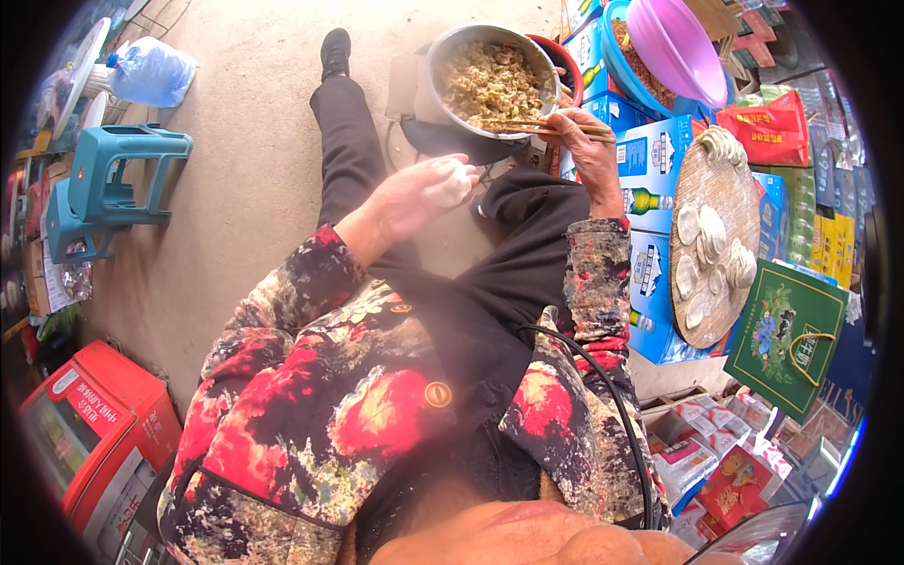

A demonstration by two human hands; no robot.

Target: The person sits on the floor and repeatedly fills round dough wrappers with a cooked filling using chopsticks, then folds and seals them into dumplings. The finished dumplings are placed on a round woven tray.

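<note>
A white piece of dough [450,185], apparently a dumpling wrapper, rests in the fingers of my left hand [406,198], palm up above my lap. My right hand [585,152] grips a pair of wooden chopsticks [540,128] near their rear ends. Their tips reach over the near rim of a metal pot [436,85] and touch the chopped filling [492,85] in it. To the right, a round wooden board [713,321] dusted with flour carries flat dough wrappers [686,277] and a row of pleated, dumpling-like pieces [723,146] at its far end.
Blue beer cartons [646,261] stand under and beside the board. Behind them, a blue basin [613,42] and a pink basin [678,53] sit together. A green gift box [787,339] leans at right. Blue plastic stools [131,169] and a red cooler [127,402] are on the left.
</note>
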